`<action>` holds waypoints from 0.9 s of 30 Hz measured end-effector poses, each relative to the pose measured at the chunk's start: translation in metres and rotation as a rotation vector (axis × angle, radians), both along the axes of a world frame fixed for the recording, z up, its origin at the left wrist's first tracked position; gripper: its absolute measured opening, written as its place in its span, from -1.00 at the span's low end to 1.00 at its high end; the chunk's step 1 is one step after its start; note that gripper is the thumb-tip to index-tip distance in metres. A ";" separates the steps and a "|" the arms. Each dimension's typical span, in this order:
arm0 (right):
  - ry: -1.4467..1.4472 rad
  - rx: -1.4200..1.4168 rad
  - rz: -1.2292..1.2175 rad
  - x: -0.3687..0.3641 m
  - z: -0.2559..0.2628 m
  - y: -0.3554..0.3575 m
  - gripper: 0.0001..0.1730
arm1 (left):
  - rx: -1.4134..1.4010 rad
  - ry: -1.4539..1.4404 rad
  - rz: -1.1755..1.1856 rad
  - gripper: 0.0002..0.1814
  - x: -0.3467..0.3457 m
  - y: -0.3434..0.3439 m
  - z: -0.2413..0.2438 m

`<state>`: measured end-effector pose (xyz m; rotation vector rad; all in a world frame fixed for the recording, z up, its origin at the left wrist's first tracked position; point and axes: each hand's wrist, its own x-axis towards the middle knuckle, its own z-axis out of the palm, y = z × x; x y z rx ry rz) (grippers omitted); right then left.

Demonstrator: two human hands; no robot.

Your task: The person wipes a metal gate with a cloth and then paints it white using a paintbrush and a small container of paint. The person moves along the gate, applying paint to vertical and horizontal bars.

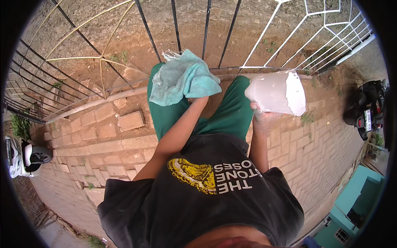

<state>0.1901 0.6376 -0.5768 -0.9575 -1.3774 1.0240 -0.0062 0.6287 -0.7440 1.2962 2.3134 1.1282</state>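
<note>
A frayed, light teal terry cloth (pixel 186 79) is draped over my left hand (pixel 199 101), above my left knee. The cloth hides the fingers and most of that hand. My right hand (pixel 263 116) grips a translucent whitish plastic container (pixel 269 91) from below, beside my right knee. The container lies tilted on its side, with an uneven, white-coated rim facing right. Pale specks cover my right hand and wrist. In front of my knees stands a metal fence, its bars black in the middle (pixel 206 31), white at right (pixel 266 34) and cream or yellowish at left (pixel 101 58).
A loose paving brick (pixel 131 121) lies left of my legs on the block paving (pixel 294 148). The fence's low bottom rail (pixel 124 93) runs ahead over earth and stones. Parked motorcycles stand at far left (pixel 29 155) and far right (pixel 364 108).
</note>
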 end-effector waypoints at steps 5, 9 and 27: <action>0.096 0.017 -0.033 0.013 0.005 -0.003 0.21 | -0.201 0.234 0.022 -0.63 0.025 0.024 -0.060; 0.101 -0.046 -0.082 0.021 0.007 -0.009 0.22 | -0.304 0.431 -0.039 -0.68 -0.005 0.059 -0.081; 0.030 0.164 -0.053 0.016 0.043 0.002 0.24 | -0.420 0.821 -0.214 -0.71 -0.060 0.067 -0.142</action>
